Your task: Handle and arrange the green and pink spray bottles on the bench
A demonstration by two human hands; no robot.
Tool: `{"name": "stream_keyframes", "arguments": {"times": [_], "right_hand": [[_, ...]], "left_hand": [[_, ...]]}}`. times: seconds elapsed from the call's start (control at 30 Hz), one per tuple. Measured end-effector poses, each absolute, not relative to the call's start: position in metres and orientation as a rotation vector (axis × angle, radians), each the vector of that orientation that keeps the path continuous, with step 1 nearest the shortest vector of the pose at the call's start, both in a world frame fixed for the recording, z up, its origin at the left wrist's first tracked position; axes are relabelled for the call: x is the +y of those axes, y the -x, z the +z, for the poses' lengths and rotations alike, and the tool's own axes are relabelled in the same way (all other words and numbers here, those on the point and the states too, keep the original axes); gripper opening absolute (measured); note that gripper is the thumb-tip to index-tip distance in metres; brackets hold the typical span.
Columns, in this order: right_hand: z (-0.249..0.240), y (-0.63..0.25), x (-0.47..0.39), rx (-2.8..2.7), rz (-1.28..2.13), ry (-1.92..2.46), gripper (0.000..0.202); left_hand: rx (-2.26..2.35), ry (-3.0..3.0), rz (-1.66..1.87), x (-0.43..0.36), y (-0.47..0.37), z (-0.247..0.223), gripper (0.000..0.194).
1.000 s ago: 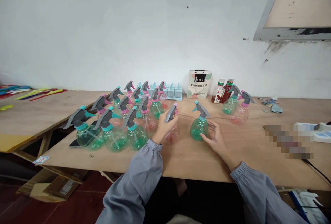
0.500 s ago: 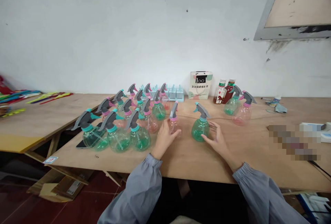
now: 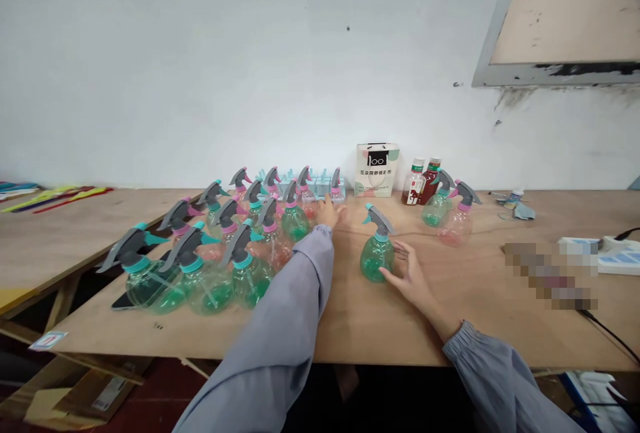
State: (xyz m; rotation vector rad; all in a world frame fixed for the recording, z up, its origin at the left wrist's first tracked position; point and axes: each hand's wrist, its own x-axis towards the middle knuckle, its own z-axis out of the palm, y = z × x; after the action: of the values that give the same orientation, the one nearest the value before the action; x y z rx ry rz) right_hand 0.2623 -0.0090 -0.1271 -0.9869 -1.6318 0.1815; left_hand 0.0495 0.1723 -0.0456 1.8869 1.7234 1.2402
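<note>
My left hand (image 3: 332,212) reaches to the far part of the table and is wrapped around a pink spray bottle (image 3: 337,194), whose lower part is mostly hidden by the fingers. With thumb and fingers against its right side, my right hand (image 3: 411,278) grips a green spray bottle (image 3: 373,261) standing upright nearer to me. Several green and pink spray bottles (image 3: 253,280) are grouped in rows to the left of my left arm. Behind my right hand stand another green spray bottle (image 3: 437,208) and a pink spray bottle (image 3: 456,225).
Along the wall are a paper bag (image 3: 377,170), two drink bottles (image 3: 423,183) and pale blue containers (image 3: 320,186). A phone (image 3: 125,300) lies under the left bottles. At right are a power strip (image 3: 617,260), a blurred object (image 3: 550,276) and a small tube (image 3: 514,198).
My left hand has carried the pink spray bottle away from me, to the back of the group near the wall. My right hand stays at the green bottle. The view has shifted slightly.
</note>
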Motion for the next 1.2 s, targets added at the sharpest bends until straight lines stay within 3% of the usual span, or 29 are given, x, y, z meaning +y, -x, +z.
{"name": "stream_keyframes", "arguments": {"times": [0.2,0.37,0.43,0.53,0.6,0.77,0.93,1.2], "right_hand": [[-0.125,-0.261,-0.011,-1.625,0.178,0.987,0.064],[-0.124,-0.261,-0.014,-1.635,0.170,0.995,0.064],[-0.125,-0.260,-0.014,-1.650,0.149,1.012,0.065],[-0.128,-0.257,-0.014,-1.655,0.074,1.000,0.068],[-0.129,-0.254,-0.014,-1.642,0.006,0.977,0.072],[-0.129,-0.246,-0.015,-1.661,-0.089,0.959,0.081],[-0.125,-0.242,-0.019,-1.666,-0.016,0.919,0.082],[-0.115,-0.243,-0.024,-1.592,0.031,0.917,0.079]], "left_hand": [[1.595,-1.798,1.406,0.167,-0.060,-0.043,0.083],[1.184,-1.605,1.894,0.108,-0.069,-0.045,0.049],[0.892,-1.776,1.805,0.075,-0.075,-0.046,0.059],[0.790,-2.032,1.572,0.035,-0.089,-0.045,0.099],[0.911,-2.016,1.523,0.021,-0.101,-0.042,0.103],[1.076,-1.804,1.553,0.024,-0.117,-0.038,0.076],[0.876,-1.563,1.621,0.034,-0.086,-0.036,0.033],[0.661,-1.264,1.375,0.022,-0.014,-0.030,0.018]]}}
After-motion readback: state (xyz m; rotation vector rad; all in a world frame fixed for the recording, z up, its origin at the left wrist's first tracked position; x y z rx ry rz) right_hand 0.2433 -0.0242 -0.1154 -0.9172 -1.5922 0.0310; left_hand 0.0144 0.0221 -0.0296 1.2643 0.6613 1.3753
